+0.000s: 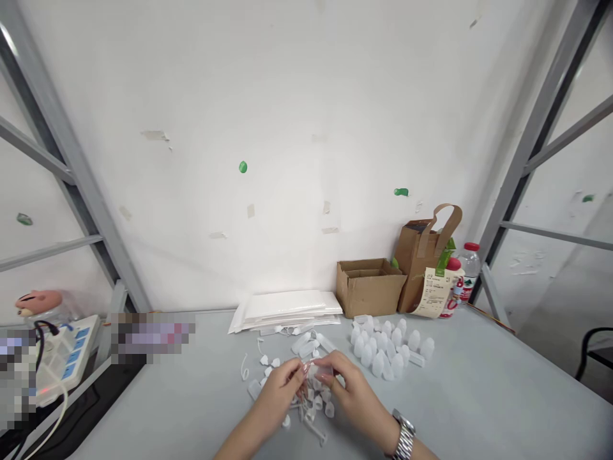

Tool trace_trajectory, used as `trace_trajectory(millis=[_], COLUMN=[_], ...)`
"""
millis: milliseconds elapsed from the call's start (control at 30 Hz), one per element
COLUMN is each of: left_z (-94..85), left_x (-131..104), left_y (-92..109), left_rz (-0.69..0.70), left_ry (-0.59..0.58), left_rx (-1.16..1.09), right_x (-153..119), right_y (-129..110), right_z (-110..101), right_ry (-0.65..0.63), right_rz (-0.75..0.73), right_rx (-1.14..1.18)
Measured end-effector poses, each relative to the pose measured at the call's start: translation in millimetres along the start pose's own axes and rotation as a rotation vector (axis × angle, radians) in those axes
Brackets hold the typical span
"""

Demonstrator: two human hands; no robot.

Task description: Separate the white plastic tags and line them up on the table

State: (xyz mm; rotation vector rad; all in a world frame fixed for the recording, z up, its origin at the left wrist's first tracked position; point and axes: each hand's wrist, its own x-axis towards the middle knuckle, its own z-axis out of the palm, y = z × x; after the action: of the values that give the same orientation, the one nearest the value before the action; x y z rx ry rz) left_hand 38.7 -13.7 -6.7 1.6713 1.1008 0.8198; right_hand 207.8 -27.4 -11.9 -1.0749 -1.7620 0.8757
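My left hand (281, 388) is closed in a pinch at the table's front middle; what its fingertips hold is too small to make out. Close against it, my right hand (353, 391) grips a small translucent plastic piece (324, 370) between thumb and fingers. A metal watch (405, 434) is on the right wrist. Beneath and around both hands lies a loose pile of small white plastic caps (318, 402) and strap-like pieces (313, 429), partly hidden by the fingers. To the right, several translucent rounded plastic pieces (383, 348) stand grouped together.
White flat packets (287, 305) lie stacked by the wall. An open cardboard box (368, 297), a brown paper bag (416, 255) and a red-capped bottle (470, 265) stand at back right. On the left are a power strip (79, 358) with cables and a black flat object (103, 399).
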Motion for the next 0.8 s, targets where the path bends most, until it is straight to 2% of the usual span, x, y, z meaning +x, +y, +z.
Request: trace_trajectory(millis=[133, 200, 433, 533, 667, 800], left_z=[0.3, 1.0, 5.8, 5.8, 2.2, -0.3], left_x=[0.7, 0.5, 1.6, 2.6, 2.1, 1.7], left_y=[-4.1, -6.7, -10.0, -8.4, -5.5, -5.1], left_rz=[0.019, 0.026, -0.008, -0.026, 0.026, 0.021], left_ry=[0.045, 0.049, -0.006, -0.014, 0.028, 0.057], left_rx=[0.038, 0.054, -0.069, -0.114, -0.108, -0.059], right_x=[2.9, 2.9, 0.2, 0.9, 2.7, 5.4], right_y=[3.5, 5.6, 0.9, -1.5, 1.2, 4.8], right_z=[2.9, 4.2, -3.2, -5.2, -1.9, 5.0], right_ry=[-0.055, -0.058, 0.022, 0.034, 0.029, -0.060], right_rz=[0.124, 0.141, -0.105, -0.122, 0.009, 0.189], right_rx=[0.064, 0.059, -0.049, -0.030, 0.014, 0.159])
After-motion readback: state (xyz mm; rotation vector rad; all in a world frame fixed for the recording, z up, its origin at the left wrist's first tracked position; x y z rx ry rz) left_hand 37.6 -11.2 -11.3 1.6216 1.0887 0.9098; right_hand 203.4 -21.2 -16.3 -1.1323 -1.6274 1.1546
